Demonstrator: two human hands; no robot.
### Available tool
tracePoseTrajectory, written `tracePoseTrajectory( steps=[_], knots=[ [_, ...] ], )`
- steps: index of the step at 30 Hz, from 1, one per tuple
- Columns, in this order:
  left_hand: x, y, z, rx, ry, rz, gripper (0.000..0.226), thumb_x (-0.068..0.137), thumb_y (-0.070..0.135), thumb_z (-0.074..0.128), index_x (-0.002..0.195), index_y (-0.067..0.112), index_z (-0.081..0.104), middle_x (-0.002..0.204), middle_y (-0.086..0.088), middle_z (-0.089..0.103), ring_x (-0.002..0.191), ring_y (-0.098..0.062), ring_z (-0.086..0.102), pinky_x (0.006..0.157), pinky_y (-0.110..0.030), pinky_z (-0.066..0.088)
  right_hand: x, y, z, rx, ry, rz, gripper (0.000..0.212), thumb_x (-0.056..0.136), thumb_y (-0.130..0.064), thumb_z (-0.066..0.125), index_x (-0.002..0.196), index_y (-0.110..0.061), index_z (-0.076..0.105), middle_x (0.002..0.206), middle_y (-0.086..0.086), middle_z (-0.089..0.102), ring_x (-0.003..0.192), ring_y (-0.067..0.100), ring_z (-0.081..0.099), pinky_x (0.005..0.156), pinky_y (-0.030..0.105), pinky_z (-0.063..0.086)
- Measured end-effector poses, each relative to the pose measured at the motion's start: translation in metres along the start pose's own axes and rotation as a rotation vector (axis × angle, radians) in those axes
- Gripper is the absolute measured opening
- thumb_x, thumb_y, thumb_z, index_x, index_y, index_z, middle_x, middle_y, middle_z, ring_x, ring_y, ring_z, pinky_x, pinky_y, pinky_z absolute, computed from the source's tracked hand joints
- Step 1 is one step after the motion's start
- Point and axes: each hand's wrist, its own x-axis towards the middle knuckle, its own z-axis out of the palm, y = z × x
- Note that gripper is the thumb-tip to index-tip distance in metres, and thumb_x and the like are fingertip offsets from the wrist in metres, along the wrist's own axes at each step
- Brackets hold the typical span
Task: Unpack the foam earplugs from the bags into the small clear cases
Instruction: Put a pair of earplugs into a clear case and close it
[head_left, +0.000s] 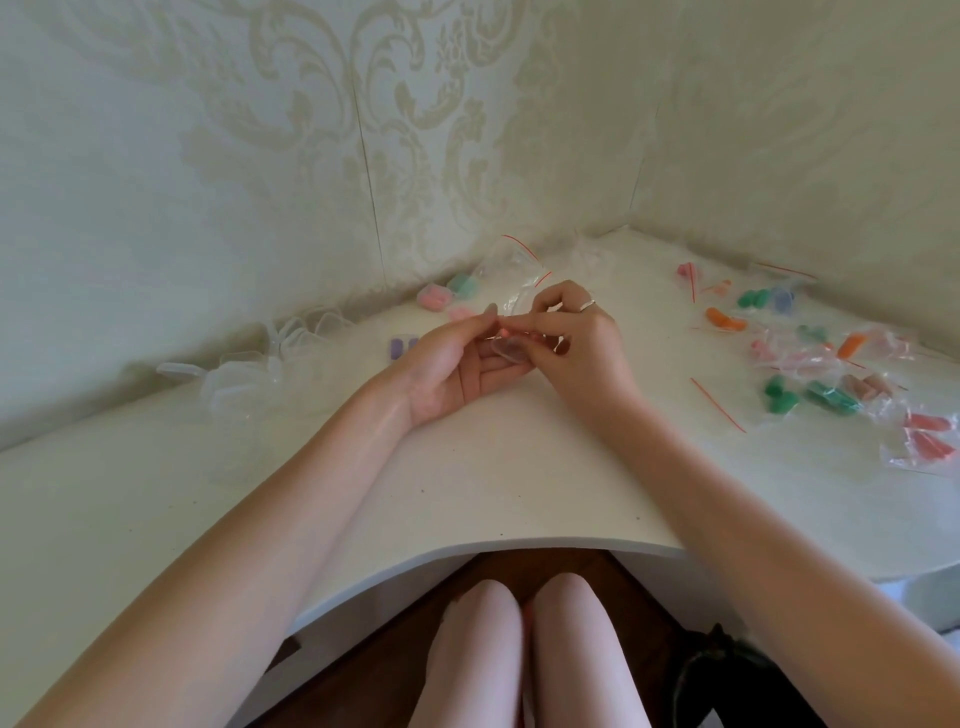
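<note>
— Two hands meet over the middle of the white worktop (519, 467). What does each hold?

— Left hand (457, 366) lies palm up, fingers loosely curled, cradling a small clear case (511, 349). Right hand (576, 343) comes from the right, thumb and fingers pinched at the case's top edge, where something orange-pink shows; too small to say whether it is an earplug. Ring (587, 305) on a right finger.

— Empty cases?

— Cluster of clear cases (249, 371) at far left, along the wall.

— Filled ones?

— Near the far wall, left of the hands: a pink-filled case (434, 299), a green-filled case (461, 283) just beside it, and a purple-filled case (402, 347) nearer, close to the left hand.

— Bags?

— Crumpled clear zip bags with red strips (511, 265) lie just beyond the hands. On the right, well apart from the hands, a scatter of bagged earplugs (821, 374): green, orange, pink, blue, tan. One flat bag with a red strip (717, 405) lies between that scatter and the right forearm.

— Below the worktop?

— Bare knees (519, 623), dark wooden floor (395, 649).
</note>
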Motion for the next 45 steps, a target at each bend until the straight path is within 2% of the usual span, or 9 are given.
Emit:
tracePoseTrajectory(
  steps=[4, 10, 15, 19, 24, 31, 35, 40, 45],
  knots=[
    [-0.001, 0.0, 0.0, 0.065, -0.006, 0.031, 0.027, 0.101, 0.022, 0.04, 0.095, 0.005, 0.06, 0.07, -0.003, 0.067, 0.072, -0.012, 0.069, 0.074, -0.026, 0.058, 0.001, 0.0, 0.0, -0.032, -0.062, -0.012, 0.022, 0.083, -0.004, 0.067, 0.098, -0.016, 0.076, 0.086, -0.015, 0.053, 0.068, -0.004, 0.051, 0.06, 0.008, 0.034],
    [-0.001, -0.003, -0.003, 0.115, -0.035, 0.059, 0.02, 0.095, 0.005, 0.047, 0.106, 0.003, 0.064, 0.095, -0.005, 0.072, 0.086, -0.014, 0.069, 0.081, -0.024, 0.057, 0.001, -0.006, -0.004, 0.048, -0.059, 0.09, 0.046, 0.081, 0.003, 0.062, 0.12, -0.022, 0.065, 0.09, -0.006, 0.066, 0.071, 0.0, 0.053, 0.067, 0.007, 0.04],
    [0.002, -0.001, -0.003, 0.029, 0.029, 0.047, 0.031, 0.091, -0.009, 0.041, 0.119, -0.008, 0.055, 0.102, -0.012, 0.066, 0.088, -0.015, 0.069, 0.08, -0.024, 0.057, 0.003, -0.006, -0.006, 0.105, -0.075, 0.144, 0.032, 0.088, 0.002, 0.056, 0.113, -0.015, 0.068, 0.097, -0.001, 0.069, 0.075, -0.008, 0.058, 0.066, 0.012, 0.05],
    [0.001, -0.001, 0.001, 0.057, 0.056, 0.068, 0.022, 0.091, -0.009, 0.04, 0.099, -0.001, 0.059, 0.073, -0.003, 0.069, 0.077, -0.012, 0.071, 0.083, -0.024, 0.056, 0.001, -0.009, -0.006, 0.106, -0.037, 0.129, 0.02, 0.091, -0.003, 0.055, 0.097, -0.016, 0.068, 0.085, -0.008, 0.068, 0.069, -0.001, 0.06, 0.063, 0.01, 0.045],
    [-0.001, -0.002, 0.003, 0.123, 0.014, 0.087, 0.027, 0.093, -0.008, 0.035, 0.104, 0.0, 0.059, 0.072, 0.0, 0.07, 0.08, -0.011, 0.071, 0.09, -0.025, 0.053, 0.0, -0.016, -0.007, 0.219, 0.067, 0.199, 0.011, 0.086, -0.016, 0.067, 0.081, -0.019, 0.058, 0.082, -0.004, 0.071, 0.075, 0.009, 0.067, 0.065, 0.025, 0.046],
    [0.002, -0.006, 0.001, 0.195, -0.03, 0.081, 0.024, 0.1, 0.005, 0.041, 0.113, -0.001, 0.059, 0.085, -0.002, 0.062, 0.088, -0.01, 0.065, 0.091, -0.024, 0.052, 0.0, -0.008, -0.001, 0.081, 0.131, 0.302, 0.014, 0.08, -0.024, 0.074, 0.069, -0.026, 0.065, 0.072, -0.01, 0.037, 0.063, 0.003, 0.034, 0.061, 0.011, 0.031],
    [0.002, -0.006, 0.002, 0.171, -0.029, 0.08, 0.027, 0.1, 0.003, 0.038, 0.122, -0.006, 0.051, 0.089, -0.007, 0.057, 0.089, -0.011, 0.063, 0.086, -0.02, 0.053, -0.001, -0.009, -0.002, -0.038, 0.083, 0.319, 0.008, 0.082, -0.033, 0.071, 0.078, -0.026, 0.072, 0.07, -0.011, 0.036, 0.06, 0.003, 0.038, 0.055, 0.015, 0.029],
    [0.0, -0.005, 0.003, 0.081, -0.01, 0.085, 0.02, 0.099, 0.003, 0.039, 0.102, -0.003, 0.058, 0.077, -0.004, 0.061, 0.08, -0.01, 0.067, 0.085, -0.021, 0.054, -0.003, -0.011, -0.004, -0.157, 0.096, 0.25, 0.011, 0.086, -0.039, 0.064, 0.092, -0.038, 0.074, 0.068, -0.011, 0.038, 0.061, -0.003, 0.043, 0.053, 0.024, 0.029],
    [-0.004, -0.002, 0.007, -0.004, -0.033, 0.076, 0.014, 0.098, 0.0, 0.038, 0.11, 0.001, 0.046, 0.093, -0.011, 0.063, 0.087, -0.016, 0.071, 0.078, -0.019, 0.056, 0.002, -0.009, -0.004, -0.004, 0.274, 0.204, 0.02, 0.093, -0.029, 0.056, 0.106, -0.028, 0.071, 0.07, -0.002, 0.046, 0.058, 0.004, 0.039, 0.059, 0.014, 0.032]
  ],
)
